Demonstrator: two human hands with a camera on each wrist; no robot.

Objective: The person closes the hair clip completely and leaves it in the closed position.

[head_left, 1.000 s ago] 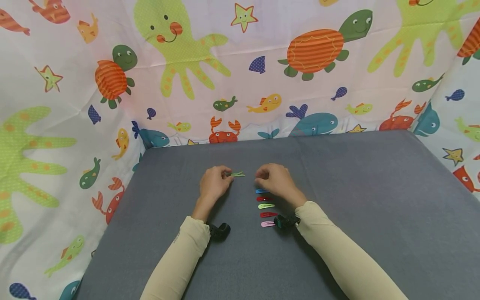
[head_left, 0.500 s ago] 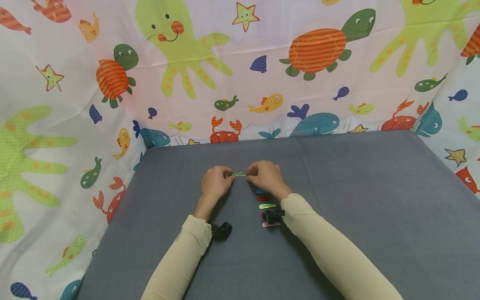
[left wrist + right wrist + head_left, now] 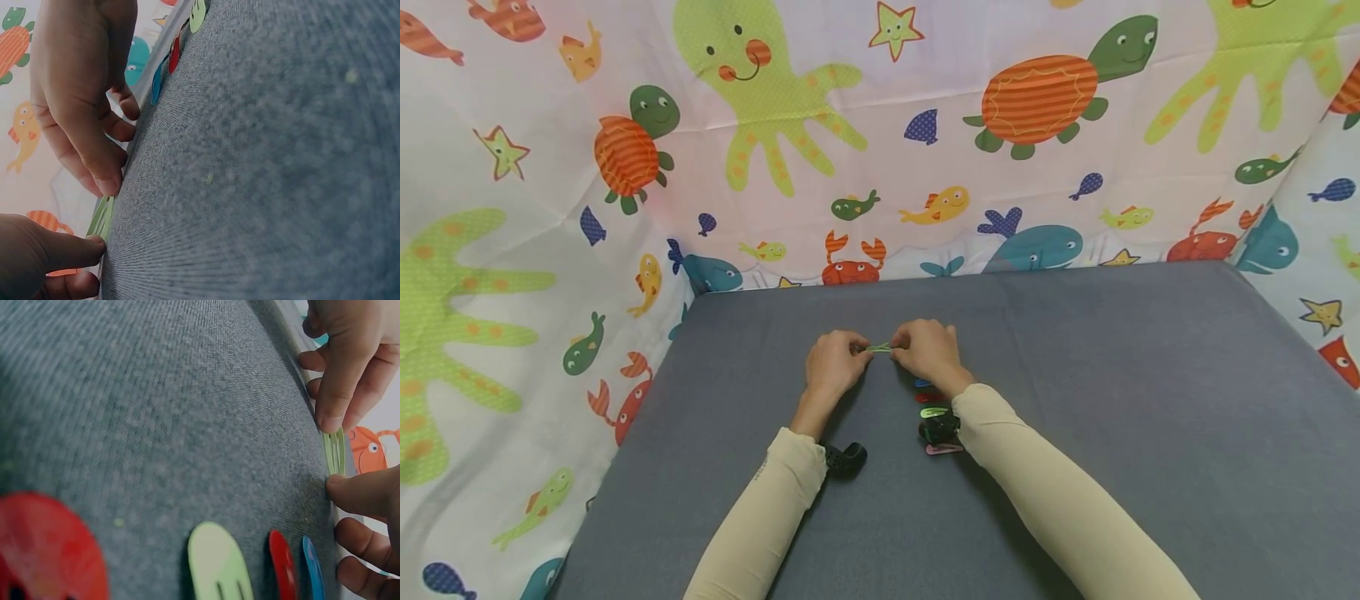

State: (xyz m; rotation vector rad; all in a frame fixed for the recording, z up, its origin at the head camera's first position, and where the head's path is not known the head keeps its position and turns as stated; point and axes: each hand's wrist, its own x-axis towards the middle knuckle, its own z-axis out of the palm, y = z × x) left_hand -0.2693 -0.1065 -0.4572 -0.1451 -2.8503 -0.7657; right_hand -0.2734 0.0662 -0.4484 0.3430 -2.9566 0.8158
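Observation:
A green snap hair clip [image 3: 880,348] spans the gap between my two hands above the grey cloth. My left hand [image 3: 833,362] pinches its left end between thumb and forefinger. At the other end, the thumb and finger of my right hand [image 3: 927,350] pinch it too. The right wrist view shows the clip's slim prongs [image 3: 334,452] between both sets of fingertips, its ends covered. Below my right hand lies a column of clips: blue [image 3: 922,383], red [image 3: 929,398], light green [image 3: 933,412] and pink [image 3: 943,449]. Another red clip [image 3: 50,550] shows in the right wrist view.
Grey cloth [image 3: 1112,400] covers the table. A sea-animal curtain [image 3: 880,167] stands along its back and sides. Black wrist cameras hang at the left wrist [image 3: 847,460] and right wrist [image 3: 938,429], the latter hiding part of the clip column.
My right hand has moved left and slightly back, from beside the column to the green clip's free end, which it now pinches. My left hand has stayed almost still.

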